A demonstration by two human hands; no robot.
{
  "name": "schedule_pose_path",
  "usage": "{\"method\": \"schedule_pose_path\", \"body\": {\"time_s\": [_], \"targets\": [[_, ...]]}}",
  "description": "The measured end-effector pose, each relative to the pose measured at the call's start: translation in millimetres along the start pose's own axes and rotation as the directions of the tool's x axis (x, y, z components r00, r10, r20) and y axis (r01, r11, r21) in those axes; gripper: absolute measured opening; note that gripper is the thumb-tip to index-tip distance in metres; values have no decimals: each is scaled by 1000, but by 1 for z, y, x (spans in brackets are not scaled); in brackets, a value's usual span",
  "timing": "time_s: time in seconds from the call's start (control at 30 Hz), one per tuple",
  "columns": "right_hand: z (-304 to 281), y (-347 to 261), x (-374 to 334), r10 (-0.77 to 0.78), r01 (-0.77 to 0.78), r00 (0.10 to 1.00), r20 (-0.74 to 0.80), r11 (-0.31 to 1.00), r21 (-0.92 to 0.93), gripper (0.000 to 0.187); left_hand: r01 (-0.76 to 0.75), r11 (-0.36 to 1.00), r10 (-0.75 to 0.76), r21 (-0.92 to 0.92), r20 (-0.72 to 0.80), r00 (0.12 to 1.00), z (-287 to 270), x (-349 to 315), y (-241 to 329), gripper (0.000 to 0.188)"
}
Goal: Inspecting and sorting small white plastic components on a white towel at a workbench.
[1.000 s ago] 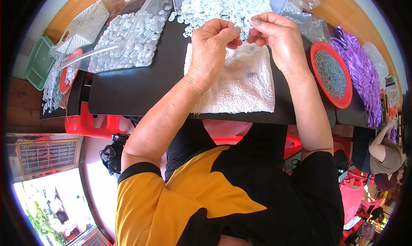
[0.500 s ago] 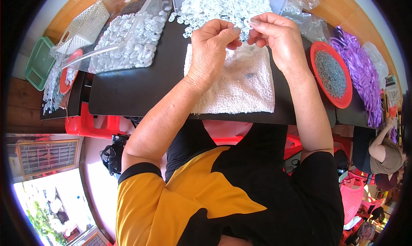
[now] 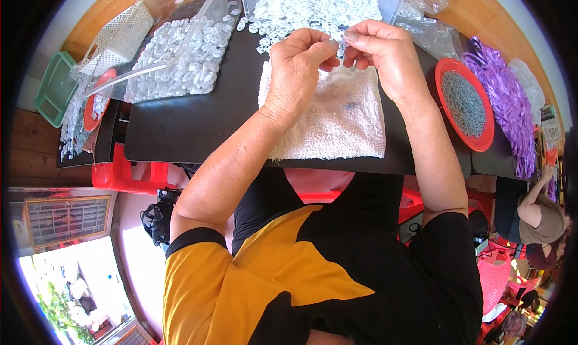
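My left hand point(image 3: 296, 59) and my right hand point(image 3: 388, 53) meet above the far end of a white terry towel point(image 3: 337, 128). Thumb and fingers of both are pinched, and the tips nearly touch. At the tips of my right thumb and forefinger shows a small white plastic piece point(image 3: 338, 38), partly covered. What the left fingers pinch is hidden behind the thumb. Just beyond my hands spreads a pile of small white oval plastic pieces point(image 3: 313, 5) with holes, spilling from a clear bin.
A clear container of white pieces point(image 3: 174, 68) lies left on the black table point(image 3: 180, 128). Right are a red bowl of small grey metal parts point(image 3: 463, 104) and purple ribbons point(image 3: 506, 104). A white basket point(image 3: 120, 35) and green basket point(image 3: 54, 89) sit far left. Another person point(image 3: 539, 215) sits right.
My right hand has shifted slightly left, bringing its fingertips and the small white piece closer to my left fingertips. My left hand has barely moved.
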State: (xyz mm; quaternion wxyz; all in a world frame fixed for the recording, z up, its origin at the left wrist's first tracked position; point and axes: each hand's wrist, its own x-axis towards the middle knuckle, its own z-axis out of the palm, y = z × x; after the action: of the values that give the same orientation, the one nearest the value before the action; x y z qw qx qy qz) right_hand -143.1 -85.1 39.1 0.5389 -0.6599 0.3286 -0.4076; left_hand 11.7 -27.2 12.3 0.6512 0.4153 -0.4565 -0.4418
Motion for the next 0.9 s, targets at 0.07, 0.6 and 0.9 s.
{"method": "schedule_pose_path", "body": {"time_s": [0.07,0.6,0.9], "targets": [[1,0,-1,-13,13,1000,12,999,-32,15,5,1000,-5,10,-6,1000,0,0,1,16],[0,-1,1,5,-5,1000,11,999,-41,15,13,1000,-13,-6,5,1000,2,0,1,17],[1,0,0,-3,5,999,32,998,-68,17,84,996,-84,3,6,996,1,1,2,13]]}}
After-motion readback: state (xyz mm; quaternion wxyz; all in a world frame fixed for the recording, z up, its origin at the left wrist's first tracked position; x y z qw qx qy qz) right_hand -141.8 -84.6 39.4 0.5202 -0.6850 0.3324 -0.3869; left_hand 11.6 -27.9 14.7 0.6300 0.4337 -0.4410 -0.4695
